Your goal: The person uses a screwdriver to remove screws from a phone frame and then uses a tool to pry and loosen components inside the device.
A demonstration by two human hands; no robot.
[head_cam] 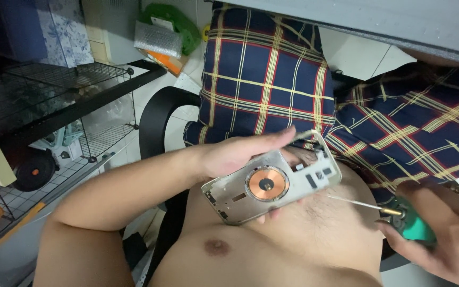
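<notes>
My left hand (240,154) holds a silver phone back housing (272,183), inner side up, with a round copper coil in its middle. The housing is tilted, its camera cut-out end toward the right. My right hand (447,228) at the lower right grips a screwdriver with a green handle (413,223). Its thin metal shaft (354,203) points left, and its tip lies just off the housing's lower right edge. Both hands are over my bare torso and my legs in a blue, red and yellow plaid cloth (264,74).
A black chair armrest (158,122) curves under my left forearm. A black wire rack (54,95) stands at the left with a small wheel (34,171) below it. A green bag (173,21) and bubble wrap (158,38) lie on the white tile floor. A grey table edge (399,21) crosses the top right.
</notes>
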